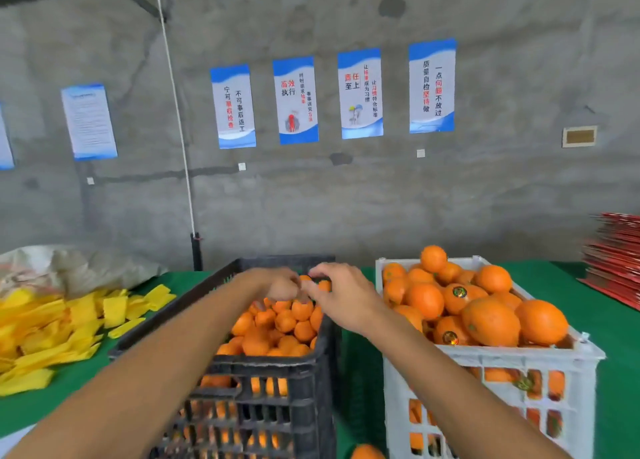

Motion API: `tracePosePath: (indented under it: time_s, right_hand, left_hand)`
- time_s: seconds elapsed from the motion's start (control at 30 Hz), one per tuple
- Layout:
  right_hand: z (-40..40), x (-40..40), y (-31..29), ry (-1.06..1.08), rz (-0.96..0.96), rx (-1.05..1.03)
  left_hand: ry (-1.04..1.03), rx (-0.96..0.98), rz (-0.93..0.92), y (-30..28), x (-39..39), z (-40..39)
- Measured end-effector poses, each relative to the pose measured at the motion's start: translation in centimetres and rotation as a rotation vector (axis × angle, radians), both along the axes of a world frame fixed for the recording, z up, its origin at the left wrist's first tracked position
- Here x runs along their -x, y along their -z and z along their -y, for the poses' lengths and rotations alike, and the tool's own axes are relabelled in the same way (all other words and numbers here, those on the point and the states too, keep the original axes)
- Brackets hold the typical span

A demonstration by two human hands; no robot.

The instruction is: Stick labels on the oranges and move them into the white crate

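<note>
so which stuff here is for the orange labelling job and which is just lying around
Job: black crate, its oranges, white crate, left hand, right hand.
Lying about: yellow sleeves, sack, red stack, posters.
</note>
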State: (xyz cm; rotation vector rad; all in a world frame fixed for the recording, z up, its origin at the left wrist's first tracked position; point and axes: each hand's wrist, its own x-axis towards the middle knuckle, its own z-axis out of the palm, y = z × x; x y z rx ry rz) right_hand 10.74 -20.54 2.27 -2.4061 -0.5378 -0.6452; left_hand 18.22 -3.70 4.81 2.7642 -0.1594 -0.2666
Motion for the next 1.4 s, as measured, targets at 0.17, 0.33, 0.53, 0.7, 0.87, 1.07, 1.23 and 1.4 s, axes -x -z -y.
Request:
tracePosePath:
  time_s: [0.17,0.33,0.53,0.7,0.87,1.07,1.23,1.4]
  right_hand:
    - [-7.4,-2.5,2.0,-0.112,-0.29,0.115]
    - [-8.9,-4.2,3.1,-0.042,-0.297,0.438]
    - [-8.8,-4.2,3.3,-0.071,-0.298,0.398]
    - [-8.6,-4.0,3.0,-0.086,-0.312,0.365]
    - [-8.8,-4.2,2.9,-0.009,-0.318,0.411]
    - [-8.5,-1.9,1.5,0.166,-0.017,0.352]
    - [-5.1,5.2,1.6,0.012,0.455,-0.036]
    - [1.0,12.5,6.5,-0.195,0.389,-0.433]
  left_hand:
    - [-0.101,-0.145,-0.206,1.5,-2.2,-6.5]
    - [-0.27,-0.409,-0.596,7.5,-6.0,-11.2]
    - [-0.142,-0.398,-0.493,9.4,-10.7,-10.5]
    - [-0.001,-0.297,-0.461,11.9,-12.4,-9.1]
    - [0.093,-0.288,-0.35,9.0,-10.2,-7.6]
    - [0.098,0.091,0.185,0.6,-0.8,-3.1]
    - [0.126,0.38,0.462,-2.3,10.8,-0.9]
    - [0.318,0.806,0.481,2.7,20.9,0.7]
